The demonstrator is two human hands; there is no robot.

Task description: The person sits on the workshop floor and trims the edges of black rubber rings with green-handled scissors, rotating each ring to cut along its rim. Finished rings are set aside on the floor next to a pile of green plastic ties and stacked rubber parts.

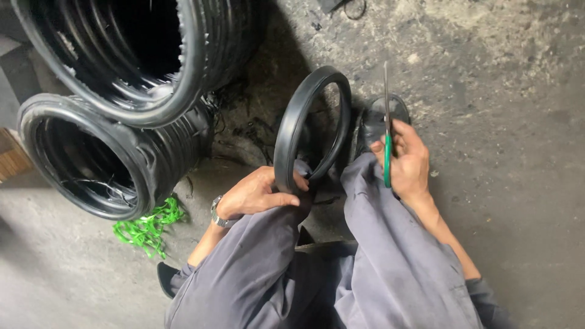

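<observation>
I am gripping a black rubber ring [303, 116] upright with my left hand [256, 194]. My right hand [407, 163] is holding green-handled scissors [387, 131], blades pointing up.

1. Stacks of black rubber tyres: two, one at 11 o'clock [122, 55], one at 9 o'clock [91, 158].
2. Single black rubber ring [304, 116]: one, upright at centre.
3. Scissors [387, 122], green-handled: one pair, at 2 o'clock.
4. Bundle of green plastic strips [146, 228]: one, at 8 o'clock on the floor [518, 122].
5. Hands: two, left [259, 195] and right [405, 164].
6. Wristwatch [219, 214]: one.
</observation>
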